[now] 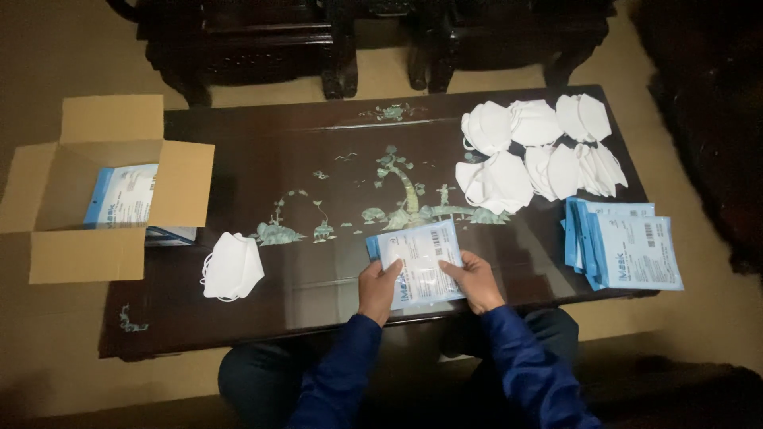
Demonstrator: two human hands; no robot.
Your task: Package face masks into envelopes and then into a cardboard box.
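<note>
On the floor of a dim room stands a low dark lacquered table (262, 143), its top inlaid with pale trees and small figures. Dark carved wooden furniture (262, 40) lines the floor beyond its far edge. At the table's left end an open cardboard box (87, 230) sits with its flaps spread, overlapping the left edge; blue-and-white packets (121, 197) lie inside it. At the far right corner a heap of white folded face masks (540, 147) is spread out, several overlapping each other. Near the right edge, toward the near corner, a stack of flat blue-and-white pouches (628, 246) lies fanned. Toward the near left part of the top, just beside the box, a small pile of white masks (230, 266) rests by itself.

At the middle of the near edge, a person in dark blue sleeves holds one blue-and-white pouch (417, 258) flat just above the top. The left hand (377, 290) grips its lower left corner, thumb on top. The right hand (477, 282) clasps its right edge, fingers closed on the pouch face.
</note>
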